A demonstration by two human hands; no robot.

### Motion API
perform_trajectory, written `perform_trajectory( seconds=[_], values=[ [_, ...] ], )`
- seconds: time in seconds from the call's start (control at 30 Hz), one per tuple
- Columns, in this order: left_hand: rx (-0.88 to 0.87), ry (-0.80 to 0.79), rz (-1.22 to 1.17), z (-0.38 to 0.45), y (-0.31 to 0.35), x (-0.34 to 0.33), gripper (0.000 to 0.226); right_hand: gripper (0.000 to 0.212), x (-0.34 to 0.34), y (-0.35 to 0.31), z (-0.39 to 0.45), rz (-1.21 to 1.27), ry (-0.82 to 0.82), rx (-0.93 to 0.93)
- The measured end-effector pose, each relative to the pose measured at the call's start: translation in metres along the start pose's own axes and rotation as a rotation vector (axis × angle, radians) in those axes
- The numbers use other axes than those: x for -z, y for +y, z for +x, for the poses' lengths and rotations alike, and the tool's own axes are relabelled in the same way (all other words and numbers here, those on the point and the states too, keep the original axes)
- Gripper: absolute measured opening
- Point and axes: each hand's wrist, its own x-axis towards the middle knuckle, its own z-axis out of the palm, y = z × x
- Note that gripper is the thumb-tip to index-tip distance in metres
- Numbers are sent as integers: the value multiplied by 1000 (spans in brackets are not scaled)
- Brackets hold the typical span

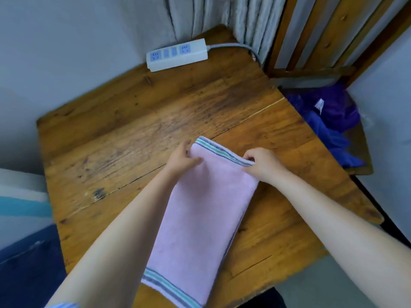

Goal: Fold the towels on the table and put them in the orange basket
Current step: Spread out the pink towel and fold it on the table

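The table (155,121) is bare wood, worn and scratched, with dark stains, open cracks along the grain and a dull sheen of old varnish, and the pink towel (200,218) on it is soft matt terry cloth with flat woven stripes at both ends. The power strip (177,54) is smooth white plastic, faintly glossy, the curtain (222,14) is coarse grey fabric, and the purple cloths (329,116) on the wooden chair (311,41) look fleecy and matt

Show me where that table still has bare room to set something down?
Bare wood lies between the power strip and the pink towel, and along the table left of the left hand. The near middle is crowded: towel, both arms, right hand.
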Motion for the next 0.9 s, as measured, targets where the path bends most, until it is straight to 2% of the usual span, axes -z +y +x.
perform_trajectory(
  seconds=[0.13,0.27,0.33,0.4,0.53,0.73,0.8,0.9],
  values=[
    [30,-4,-271,32,24,3,54,15,31,-1,40,-109,-9,76],
    [-9,23,-243,61,45,8,46,20,52,-2,68,-209,21,158],
    [-40,-13,-201,68,53,14,40,19,56,-4,73,-233,67,165],
    [-74,-44,-147,68,58,25,29,18,59,-10,72,-250,94,184],
    [-179,-38,21,49,70,52,27,25,69,-28,61,-305,206,296],
    [-462,75,378,-15,69,76,14,23,70,-47,5,-294,427,463],
    [-597,85,468,-40,54,76,15,20,63,-50,-25,-289,420,514],
    [-796,28,607,-67,31,73,13,17,49,-50,-60,-326,314,538]
  ],
)
